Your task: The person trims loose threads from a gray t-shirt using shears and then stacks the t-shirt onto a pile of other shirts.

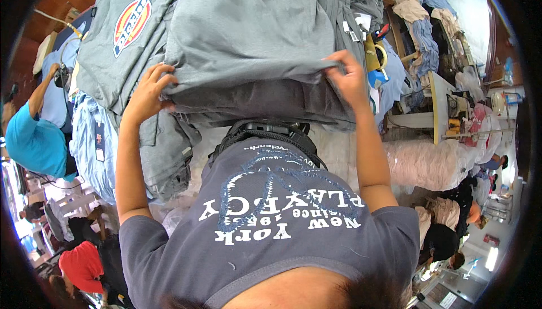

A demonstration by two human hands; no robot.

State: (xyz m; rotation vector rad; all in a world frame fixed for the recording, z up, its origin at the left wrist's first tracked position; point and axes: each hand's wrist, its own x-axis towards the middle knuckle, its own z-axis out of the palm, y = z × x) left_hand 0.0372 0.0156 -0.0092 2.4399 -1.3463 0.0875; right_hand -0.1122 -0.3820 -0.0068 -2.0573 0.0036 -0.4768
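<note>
My left hand grips the left edge of a grey folded T-shirt that lies on top of a pile of grey garments. My right hand pinches the right edge of the same shirt, fingers closed on the fabric. The shirt is stretched flat between both hands, its near fold facing me. To the left lies another grey shirt with a red, yellow and blue oval logo. My own dark grey printed shirt fills the lower middle of the view.
Light blue garments with a hang tag hang at the pile's left. A person in a turquoise shirt works at far left. Work tables with piled clothes, a pink fabric bundle and other workers are at right.
</note>
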